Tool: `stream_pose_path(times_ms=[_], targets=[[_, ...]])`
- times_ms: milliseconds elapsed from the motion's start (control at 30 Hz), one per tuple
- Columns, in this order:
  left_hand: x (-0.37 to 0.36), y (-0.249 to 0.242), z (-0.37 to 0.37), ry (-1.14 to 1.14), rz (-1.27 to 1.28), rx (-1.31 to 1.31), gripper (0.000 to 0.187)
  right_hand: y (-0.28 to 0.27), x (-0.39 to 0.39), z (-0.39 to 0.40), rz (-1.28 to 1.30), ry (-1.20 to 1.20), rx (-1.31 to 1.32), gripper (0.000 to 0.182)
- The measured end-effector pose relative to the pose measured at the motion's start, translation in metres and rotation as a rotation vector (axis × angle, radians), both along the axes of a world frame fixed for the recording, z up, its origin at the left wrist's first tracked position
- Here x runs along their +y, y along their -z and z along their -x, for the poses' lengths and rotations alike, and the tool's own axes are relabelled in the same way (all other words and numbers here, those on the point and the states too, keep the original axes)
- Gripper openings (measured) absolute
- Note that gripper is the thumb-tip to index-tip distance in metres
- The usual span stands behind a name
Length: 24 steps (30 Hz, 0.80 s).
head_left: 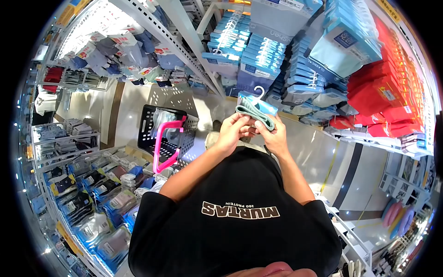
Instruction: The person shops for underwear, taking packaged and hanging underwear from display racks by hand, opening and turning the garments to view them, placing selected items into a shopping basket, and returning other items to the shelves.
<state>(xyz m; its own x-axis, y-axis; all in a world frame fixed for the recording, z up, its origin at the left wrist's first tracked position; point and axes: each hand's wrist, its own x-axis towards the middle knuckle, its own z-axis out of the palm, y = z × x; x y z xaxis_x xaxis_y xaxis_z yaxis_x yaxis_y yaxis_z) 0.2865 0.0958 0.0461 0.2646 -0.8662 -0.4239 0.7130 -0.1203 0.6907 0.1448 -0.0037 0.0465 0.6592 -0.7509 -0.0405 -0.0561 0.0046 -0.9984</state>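
In front of my chest, both hands hold a folded grey-green garment (255,116), which has a light blue card and a white plastic hook at its top. My left hand (232,133) pinches its left lower edge between thumb and fingers. The right side is gripped by my right hand (274,135), its thumb against the folded cloth. The kind of garment cannot be made out. Just beyond it hang rows of blue-carded packs (260,67) on hooks.
A black shopping basket (187,138) with a pink handle (159,145) and clear-wrapped goods stands left of me. Red packs (387,92) hang at right. Packaged items fill a low shelf (92,198) at lower left; socks (124,46) hang at upper left. A white rack (350,233) is at lower right.
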Motion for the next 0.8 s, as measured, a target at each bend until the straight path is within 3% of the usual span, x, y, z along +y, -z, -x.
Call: stream_pose_path(times_ms=[100,367,567,800], targets=[[0.0,-0.011,-0.001,-0.046,0.05,0.15,0.024,-0.001,0.003,-0.003,0.047,0.002,-0.045,0.029],[0.0,0.018,0.006,-0.059,-0.003,-0.209,0.014,0.013,0.0,0.01,0.323,0.005,0.025,0.047],[-0.002,0.02,0.012,-0.007,0.04,-0.475,0.013,0.01,-0.002,0.014,0.057,-0.002,0.168,0.054],[-0.002,0.016,0.011,0.017,0.026,-0.507,0.018,0.008,0.001,0.015,0.103,-0.021,0.221,0.042]])
